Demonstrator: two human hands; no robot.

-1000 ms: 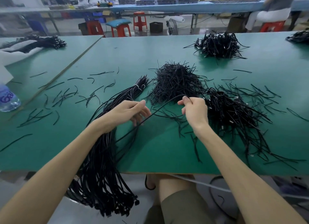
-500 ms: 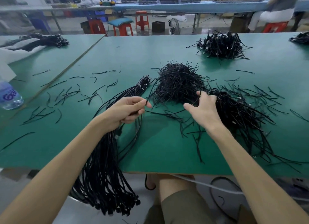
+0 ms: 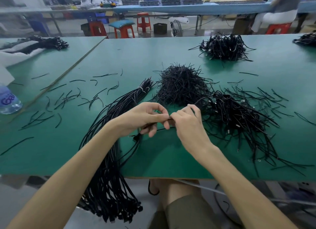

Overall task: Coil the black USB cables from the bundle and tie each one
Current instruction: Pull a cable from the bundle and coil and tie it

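Near edge: bundle of black USB cables (image 3: 109, 177) draped over the front of the green table (image 3: 153, 162), plug ends hanging below, far end banded with a white tie near table centre

Just above: left hand (image 3: 142, 119) has its lower fingers curled round a single cable (image 3: 164, 128) drawn from the bundle; thumb and forefinger are closed tip to tip with the right hand (image 3: 188, 124), which pinches narrow on a short thin strand, seemingly a twist tie (image 3: 169, 119); too small to be sure

Handling, by judgement: cable light, limp and springy, and loops will likely open if released; best held where the turns cross, tie wrapped at that waist

Right of the hands: heap of finished coils (image 3: 239, 122). Beyond: mound of loose ties (image 3: 181, 85), strays scattered left (image 3: 68, 99)

Far: another cable heap (image 3: 224, 47); water bottle (image 3: 8, 100) at left edge
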